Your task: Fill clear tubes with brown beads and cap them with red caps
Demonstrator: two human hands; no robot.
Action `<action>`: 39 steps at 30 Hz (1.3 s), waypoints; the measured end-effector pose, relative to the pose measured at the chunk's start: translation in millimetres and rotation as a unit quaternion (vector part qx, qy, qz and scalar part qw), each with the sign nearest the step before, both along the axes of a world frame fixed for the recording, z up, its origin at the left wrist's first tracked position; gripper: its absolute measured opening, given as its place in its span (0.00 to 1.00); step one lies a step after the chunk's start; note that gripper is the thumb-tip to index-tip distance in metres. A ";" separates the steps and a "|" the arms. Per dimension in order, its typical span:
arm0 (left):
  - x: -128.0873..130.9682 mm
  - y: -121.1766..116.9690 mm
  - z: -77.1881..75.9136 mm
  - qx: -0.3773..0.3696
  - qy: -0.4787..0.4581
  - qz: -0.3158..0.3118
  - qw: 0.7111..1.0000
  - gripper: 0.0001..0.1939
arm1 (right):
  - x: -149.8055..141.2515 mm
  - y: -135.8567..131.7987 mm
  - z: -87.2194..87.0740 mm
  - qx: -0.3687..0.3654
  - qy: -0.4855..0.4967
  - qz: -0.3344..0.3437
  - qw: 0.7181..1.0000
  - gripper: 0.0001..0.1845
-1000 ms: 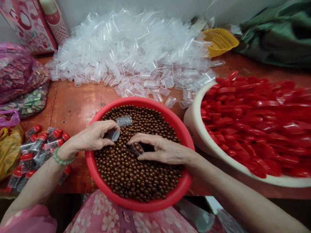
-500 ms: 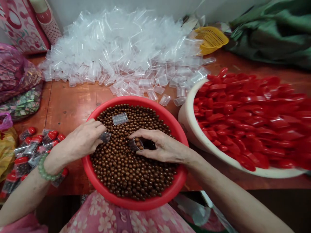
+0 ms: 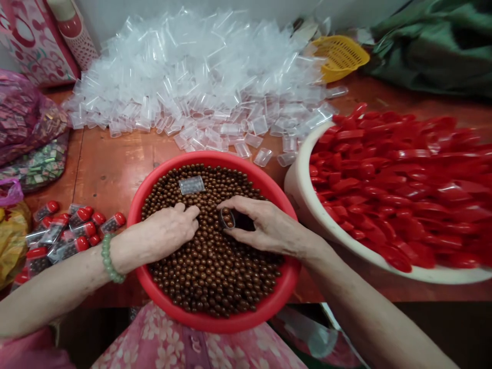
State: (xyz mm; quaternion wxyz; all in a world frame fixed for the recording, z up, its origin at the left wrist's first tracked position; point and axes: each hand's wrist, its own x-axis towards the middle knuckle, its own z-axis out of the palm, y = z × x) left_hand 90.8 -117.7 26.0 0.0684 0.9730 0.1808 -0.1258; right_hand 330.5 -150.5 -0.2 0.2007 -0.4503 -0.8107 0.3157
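A red basin (image 3: 161, 302) full of small brown balls (image 3: 215, 277) sits in front of me. My right hand (image 3: 269, 228) pinches a small clear tube (image 3: 227, 218) lying on its side on the balls, with a few balls inside it. My left hand (image 3: 169, 233) is curled palm down on the balls just left of that tube; the tube it held earlier is hidden under its fingers. Another empty clear tube (image 3: 191, 184) lies on the balls farther back.
A big heap of clear tubes (image 3: 192, 77) covers the back of the wooden table. A white basin (image 3: 303, 200) of red caps (image 3: 403, 179) stands at right. Filled, red-capped tubes (image 3: 73, 230) lie at left beside bags (image 3: 26, 123). A yellow basket (image 3: 340, 56) sits at back right.
My left hand has moved right and down into the balls, its tube now hidden under the fingers. My right hand has shifted its tube slightly farther back.
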 end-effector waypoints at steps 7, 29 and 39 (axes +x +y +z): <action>-1.9 21.4 -21.9 -0.279 -0.122 0.006 0.952 0.12 | 9.5 -3.8 -0.4 -0.021 0.015 -0.017 1.000 0.18; -15.7 -8.4 -3.7 -0.605 -0.331 0.233 0.686 0.22 | -0.2 4.4 -5.7 -0.012 -0.121 -0.012 0.992 0.16; -17.1 -20.9 -19.5 -0.706 -0.419 0.271 0.503 0.20 | 1.7 -6.2 16.8 0.018 -0.108 -0.026 0.994 0.29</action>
